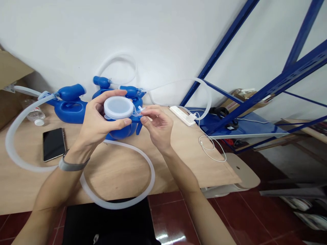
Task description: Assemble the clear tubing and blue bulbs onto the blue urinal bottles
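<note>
My left hand [98, 117] is wrapped round a round translucent white lid [119, 107], thumb along its near side and fingers on the far side. Behind and under the lid is a blue plastic bottle [120, 132], partly hidden by my hand. To its right, my right hand [158, 126] pinches a small clear tab [140, 109] on a thin strap by the lid. A translucent corrugated hose [152, 170] loops from the bottle's base over the table's front edge.
More blue bottles [68, 110] with hoses stand at the back. A phone [54, 144] and a clear plastic bottle [35, 114] lie left, beside a cardboard box [12, 75]. A power strip [182, 115] with a white cable lies right, near a blue metal rack [245, 127].
</note>
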A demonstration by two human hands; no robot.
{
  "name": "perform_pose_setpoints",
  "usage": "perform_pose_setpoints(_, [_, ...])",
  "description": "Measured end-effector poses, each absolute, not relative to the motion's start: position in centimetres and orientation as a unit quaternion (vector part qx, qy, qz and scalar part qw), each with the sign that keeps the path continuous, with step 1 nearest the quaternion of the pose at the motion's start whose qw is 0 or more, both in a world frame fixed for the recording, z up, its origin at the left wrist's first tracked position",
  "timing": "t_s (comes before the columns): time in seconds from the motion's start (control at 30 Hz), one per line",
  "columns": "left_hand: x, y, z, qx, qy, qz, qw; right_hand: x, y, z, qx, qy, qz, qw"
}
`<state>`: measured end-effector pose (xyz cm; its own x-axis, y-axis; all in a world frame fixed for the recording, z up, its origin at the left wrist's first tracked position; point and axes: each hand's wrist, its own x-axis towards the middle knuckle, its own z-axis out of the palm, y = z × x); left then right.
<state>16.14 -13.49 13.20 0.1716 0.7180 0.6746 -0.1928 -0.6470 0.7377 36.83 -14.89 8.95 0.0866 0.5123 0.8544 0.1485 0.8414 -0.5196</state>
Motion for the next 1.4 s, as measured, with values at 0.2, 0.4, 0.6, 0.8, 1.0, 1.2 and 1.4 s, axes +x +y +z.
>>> perform_pose_setpoints(0.2, [16.1, -12.8, 13.1, 0.660, 0.155, 0.567, 0.468, 36.9, -14.8, 9.0, -0.257, -0.665, 0.122, 0.691])
perform_pose_setpoints(0.4, [16.3, -12.8, 12.7, 0.646, 0.163, 0.592, 0.452, 37.0, -14.2, 8.9, -0.201, -0.663, 0.131, 0.709])
perform_pose_setpoints(0.6, [17.3, -12.9, 12.1, 0.626, 0.159, 0.620, 0.446, 37.5, -13.4, 8.0, -0.186, -0.673, -0.018, 0.715])
perform_pose_setpoints(0.8, [17.2, -13.3, 12.2, 0.615, 0.154, 0.625, 0.455, 38.7, -12.7, 7.0, -0.232, -0.724, -0.046, 0.648])
perform_pose_setpoints(1.0, [17.3, -13.5, 12.6, 0.617, 0.167, 0.630, 0.441, 39.8, -13.4, 8.7, -0.233, -0.776, -0.035, 0.585])
perform_pose_setpoints(1.2, [17.6, -12.2, 11.7, 0.651, 0.159, 0.589, 0.452, 40.8, -14.3, 10.3, -0.243, -0.825, 0.067, 0.507])
perform_pose_setpoints(1.4, [14.2, -11.7, 13.4, 0.786, 0.344, 0.397, 0.326, 47.3, -13.1, 11.3, -0.408, -0.769, 0.109, 0.480])
